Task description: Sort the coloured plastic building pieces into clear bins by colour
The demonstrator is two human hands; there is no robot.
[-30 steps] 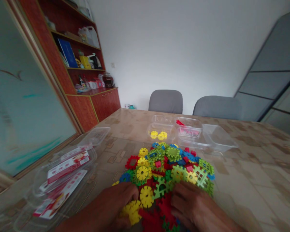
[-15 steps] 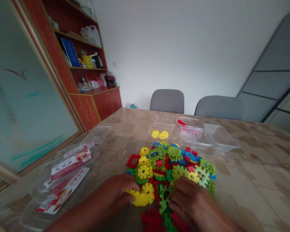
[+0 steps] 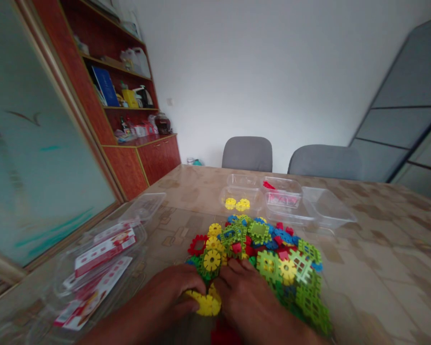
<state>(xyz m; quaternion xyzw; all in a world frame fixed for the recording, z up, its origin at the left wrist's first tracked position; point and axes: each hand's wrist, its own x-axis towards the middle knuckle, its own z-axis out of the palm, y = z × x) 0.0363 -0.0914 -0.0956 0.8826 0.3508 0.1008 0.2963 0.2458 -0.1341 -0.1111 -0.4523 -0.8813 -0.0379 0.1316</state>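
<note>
Apparently gathering yellow, round, notched plastic discs [image 3: 209, 305] at near edge of multicoloured plastic block pile [image 3: 259, 232]. Pinching between thumb and fingers of left hand [image 3: 177, 287]. Touching pile just beside with right hand [image 3: 244, 293]; cannot tell finger grip. Probably calls next for steady pinch.

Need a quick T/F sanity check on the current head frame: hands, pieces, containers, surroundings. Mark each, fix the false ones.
1. The left hand pinches yellow discs. True.
2. The right hand is far from the coloured pile. False: the right hand is at the coloured pile, next to the left hand.
3. A clear container beyond the pile has yellow pieces in it. True.
4. The chair backs across the table are red. False: the chair backs are grey.
5. The printed cards lie right of the pile. False: the printed cards lie left of it.
</note>
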